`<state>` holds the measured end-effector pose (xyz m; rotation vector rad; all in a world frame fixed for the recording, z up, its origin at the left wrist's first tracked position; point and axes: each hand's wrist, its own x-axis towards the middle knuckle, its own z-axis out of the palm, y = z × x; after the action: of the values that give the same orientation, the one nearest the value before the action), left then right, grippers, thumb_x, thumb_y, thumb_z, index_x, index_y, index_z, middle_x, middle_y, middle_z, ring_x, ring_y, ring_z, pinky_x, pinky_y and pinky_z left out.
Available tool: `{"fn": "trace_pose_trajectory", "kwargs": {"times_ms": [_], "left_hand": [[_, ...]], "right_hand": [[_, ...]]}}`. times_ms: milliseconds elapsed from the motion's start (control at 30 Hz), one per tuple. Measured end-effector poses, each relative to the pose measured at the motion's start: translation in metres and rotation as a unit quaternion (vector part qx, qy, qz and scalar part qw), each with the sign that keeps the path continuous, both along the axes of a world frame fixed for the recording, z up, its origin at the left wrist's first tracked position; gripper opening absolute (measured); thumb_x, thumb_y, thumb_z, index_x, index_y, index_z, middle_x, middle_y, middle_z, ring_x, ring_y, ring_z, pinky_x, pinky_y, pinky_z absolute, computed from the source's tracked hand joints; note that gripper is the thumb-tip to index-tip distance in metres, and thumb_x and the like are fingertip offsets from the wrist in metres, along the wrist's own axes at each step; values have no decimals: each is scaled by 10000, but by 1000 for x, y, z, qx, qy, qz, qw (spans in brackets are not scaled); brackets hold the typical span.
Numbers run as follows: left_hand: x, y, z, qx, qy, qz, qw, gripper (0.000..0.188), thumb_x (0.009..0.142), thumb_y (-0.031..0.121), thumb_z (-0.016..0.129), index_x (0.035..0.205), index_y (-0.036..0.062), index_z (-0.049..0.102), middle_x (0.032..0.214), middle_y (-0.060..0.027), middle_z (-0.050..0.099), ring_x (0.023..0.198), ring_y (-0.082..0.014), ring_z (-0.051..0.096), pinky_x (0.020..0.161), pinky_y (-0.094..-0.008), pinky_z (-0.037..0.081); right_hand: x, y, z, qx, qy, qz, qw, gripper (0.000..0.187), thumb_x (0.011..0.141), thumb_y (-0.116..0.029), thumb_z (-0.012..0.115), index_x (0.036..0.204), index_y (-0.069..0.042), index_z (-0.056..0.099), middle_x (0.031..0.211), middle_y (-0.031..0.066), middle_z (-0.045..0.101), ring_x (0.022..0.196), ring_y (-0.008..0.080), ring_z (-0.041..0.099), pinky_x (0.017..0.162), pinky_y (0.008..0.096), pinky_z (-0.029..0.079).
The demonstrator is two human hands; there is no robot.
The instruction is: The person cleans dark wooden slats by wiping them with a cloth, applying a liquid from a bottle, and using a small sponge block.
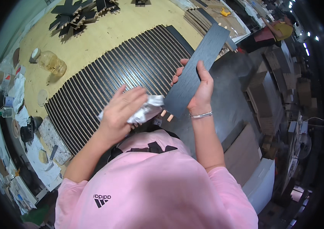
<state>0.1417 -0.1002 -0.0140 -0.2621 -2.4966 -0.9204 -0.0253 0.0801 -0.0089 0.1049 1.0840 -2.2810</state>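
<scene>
While the dark panel (192, 78) is gripped upright by the closed right hand (202, 89) above the tabletop (104, 34), a crumpled white cloth (146, 108) is clutched against its lower end by the left hand (122, 110).

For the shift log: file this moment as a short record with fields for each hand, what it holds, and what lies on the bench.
left hand: clutches a crumpled white cloth, pressed toward the lower end of the panel
right hand: grips a long dark panel by its edges, held tilted above the bench
panel end: two light wooden dowels stick out at the bottom
bench: pale wood top, bearing a row of dark panels on edge
beside the row: clear plastic bottle lying on its side
far corner: stack of dark pieces
</scene>
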Motion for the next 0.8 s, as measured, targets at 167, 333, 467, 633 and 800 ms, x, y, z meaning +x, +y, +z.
{"fn": "trace_pose_trajectory", "kwargs": {"times_ms": [167, 333, 467, 633, 800], "left_hand": [[-8, 30, -4, -2, 38, -95, 995, 456, 719, -54, 659, 1170, 17, 669, 1219, -143, 670, 1207, -286, 616, 1063, -496, 444], [5, -43, -51, 8, -21, 71, 997, 526, 732, -3, 712, 1249, 52, 633, 1231, -162, 661, 1205, -332, 604, 1098, -555, 387], [13, -59, -27, -80, -104, 197, 972, 665, 681, 90, 780, 1317, 51, 589, 1343, -147, 596, 1311, -354, 493, 1130, -524, 308], [42, -47, -22, 9, -82, 206, 975, 558, 694, 220, 805, 1209, 66, 655, 1327, -150, 598, 1304, -352, 491, 1099, -514, 313], [104, -91, -34, 125, -22, 339, 932, 384, 749, 97, 759, 1121, 32, 688, 1202, -167, 659, 1178, -335, 591, 1033, -430, 441]], "right_hand": [[-1, -5, -6, -28, -33, 24, 999, 472, 997, -467, 468, 1123, -20, 553, 816, 118, 624, 687, 258, 626, 649, 404, 530], [-4, -4, 3, -61, -34, 24, 997, 488, 993, -466, 473, 1137, -7, 554, 829, 113, 627, 709, 251, 629, 666, 394, 535], [-4, -15, -1, -54, -17, 57, 997, 487, 994, -452, 476, 1161, 0, 546, 838, 113, 624, 705, 246, 625, 669, 384, 534], [-1, -29, -10, 9, -45, 118, 992, 473, 997, -419, 475, 1197, 3, 555, 845, 114, 633, 693, 243, 623, 653, 383, 526], [13, -47, -21, 80, -36, 179, 980, 436, 985, -352, 533, 1200, 26, 555, 870, 131, 652, 692, 233, 650, 636, 358, 562]]}}
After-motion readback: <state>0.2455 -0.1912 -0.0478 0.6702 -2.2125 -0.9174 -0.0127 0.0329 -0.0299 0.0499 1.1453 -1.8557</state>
